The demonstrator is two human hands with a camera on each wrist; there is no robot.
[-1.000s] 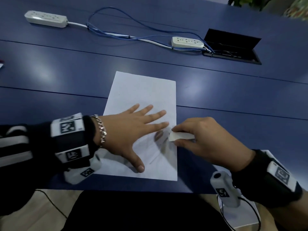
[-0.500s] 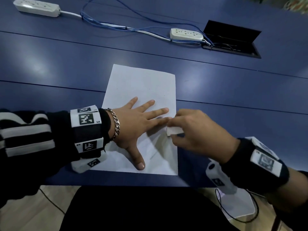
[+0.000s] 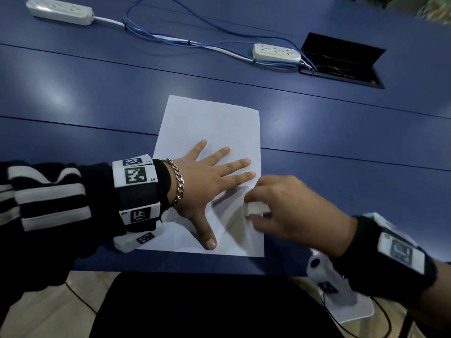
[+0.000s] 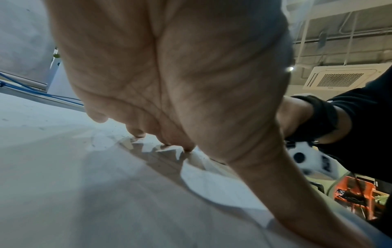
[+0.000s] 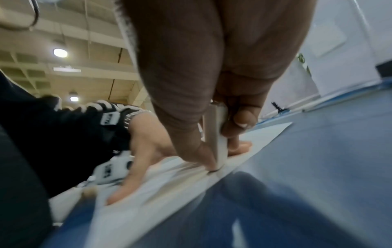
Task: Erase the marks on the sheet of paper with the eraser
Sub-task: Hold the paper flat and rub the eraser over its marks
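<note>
A white sheet of paper (image 3: 210, 123) lies on the blue table near its front edge. My left hand (image 3: 214, 179) lies flat on it with fingers spread, pinning it down; the left wrist view shows the palm (image 4: 169, 75) arched over the paper (image 4: 84, 184). My right hand (image 3: 292, 208) pinches a white eraser (image 3: 256, 208) between thumb and fingers at the sheet's right edge, just below the left fingertips. In the right wrist view the eraser (image 5: 218, 142) stands on end with its tip touching the paper (image 5: 148, 193). Any marks are hidden or too faint to see.
Two white power strips (image 3: 61, 9) (image 3: 277, 52) with blue and white cables (image 3: 170, 39) lie across the back of the table. An open black cable hatch (image 3: 341, 62) sits at the back right. The table's front edge (image 3: 170, 267) runs just below the sheet.
My right hand has carried the eraser a little down the sheet's right edge, toward me. The left hand stays flat on the paper.
</note>
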